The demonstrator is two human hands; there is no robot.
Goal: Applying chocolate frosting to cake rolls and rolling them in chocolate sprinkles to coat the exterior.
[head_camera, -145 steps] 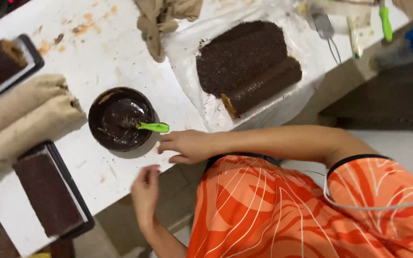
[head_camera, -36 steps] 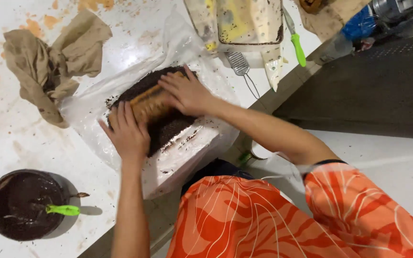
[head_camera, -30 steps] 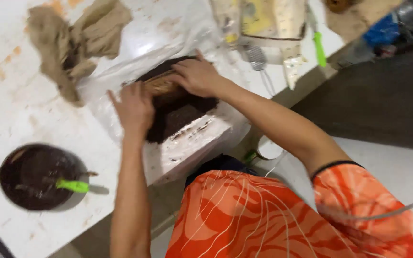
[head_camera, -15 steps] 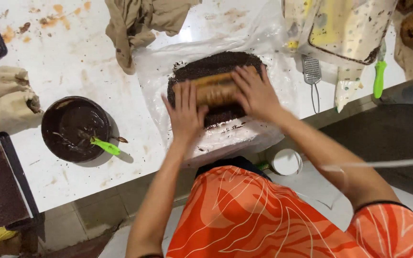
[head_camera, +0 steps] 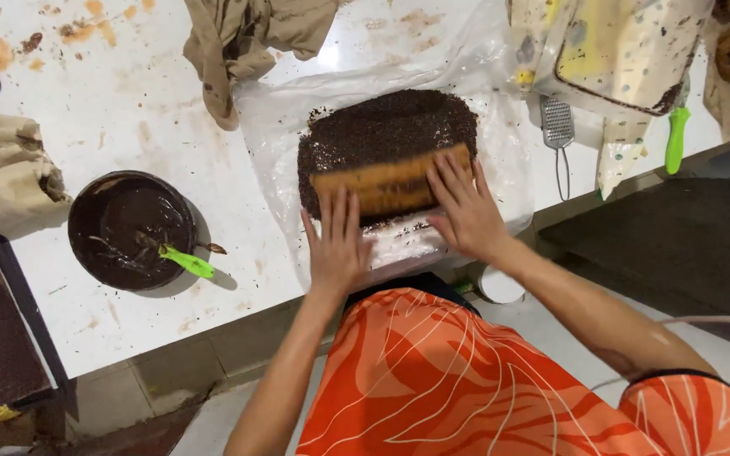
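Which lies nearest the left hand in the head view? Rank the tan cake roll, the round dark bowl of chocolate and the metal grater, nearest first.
From the left hand:
1. Tan cake roll, under its fingertips, on the sprinkle bed.
2. Round dark bowl of chocolate, off to the hand's left on the white table.
3. Metal grater, farthest, beyond the right hand.

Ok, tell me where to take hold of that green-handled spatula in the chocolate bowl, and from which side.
Grip the green handle of the spatula, coming from the lower right of the bowl. The handle pokes out over the rim there, clean and free, while the blade end sits buried in the dark chocolate. The left hand is nearest, though it now rests flat by the cake roll.
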